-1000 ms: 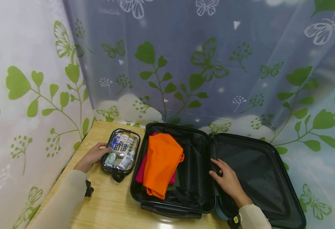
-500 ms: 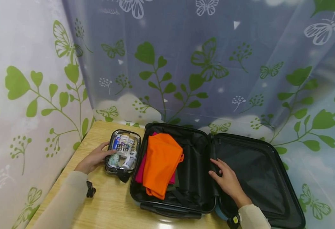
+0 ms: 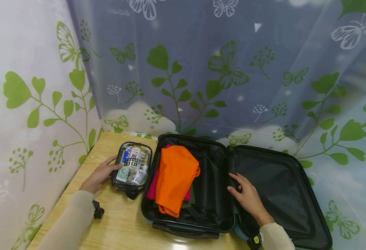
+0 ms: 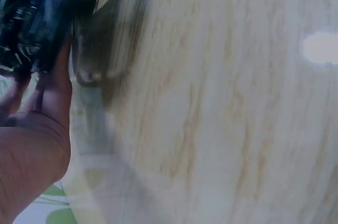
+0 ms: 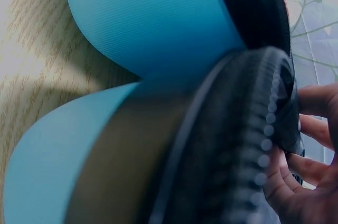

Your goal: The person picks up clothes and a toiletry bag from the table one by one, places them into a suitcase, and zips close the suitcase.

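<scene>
My left hand (image 3: 100, 174) pinches the left side of a clear toiletry bag (image 3: 132, 166) with black trim, its thumb on the top face. Small bottles and tubes show through the plastic, which has "TRAVEL" printed on it. In the left wrist view the bag (image 4: 31, 23) is raised over the wood, its shadow beneath. Right of it lies an open suitcase (image 3: 212, 194), pale blue outside and black inside. My right hand (image 3: 248, 195) rests at the hinge between its two halves, fingers loosely extended; in the right wrist view the fingertips touch the black lining edge.
A folded orange garment (image 3: 176, 177) lies in the left half of the suitcase, over a magenta one (image 3: 153, 184). The suitcase's other half (image 3: 273, 191) lies flat to the right. A printed curtain (image 3: 183, 69) hangs behind the wooden table (image 3: 120, 225).
The toiletry bag, held in my left hand, has shifted slightly right and then back left, its tilt changing a little. My right hand has stayed in place.
</scene>
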Tool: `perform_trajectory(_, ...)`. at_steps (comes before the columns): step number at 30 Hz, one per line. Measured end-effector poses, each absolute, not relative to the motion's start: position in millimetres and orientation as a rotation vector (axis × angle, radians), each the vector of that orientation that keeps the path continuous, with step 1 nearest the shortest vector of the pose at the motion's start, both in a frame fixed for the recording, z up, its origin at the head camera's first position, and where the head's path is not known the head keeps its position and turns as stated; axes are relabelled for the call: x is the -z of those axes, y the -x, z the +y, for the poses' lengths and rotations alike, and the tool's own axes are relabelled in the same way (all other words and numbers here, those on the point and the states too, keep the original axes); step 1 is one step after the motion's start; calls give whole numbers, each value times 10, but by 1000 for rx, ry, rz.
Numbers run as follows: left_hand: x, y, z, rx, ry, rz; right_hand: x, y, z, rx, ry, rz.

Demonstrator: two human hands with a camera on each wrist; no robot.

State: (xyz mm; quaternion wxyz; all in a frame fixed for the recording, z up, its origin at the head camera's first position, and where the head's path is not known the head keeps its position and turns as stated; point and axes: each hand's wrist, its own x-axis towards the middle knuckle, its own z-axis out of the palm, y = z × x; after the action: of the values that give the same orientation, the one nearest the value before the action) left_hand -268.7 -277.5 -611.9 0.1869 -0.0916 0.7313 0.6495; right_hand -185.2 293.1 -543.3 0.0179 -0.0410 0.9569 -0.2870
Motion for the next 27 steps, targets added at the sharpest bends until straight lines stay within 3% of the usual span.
perform_trajectory(27, 5799, 2644, -3014, -2082, 248, 1967, 5451, 1855, 2939, 891, 138, 2976)
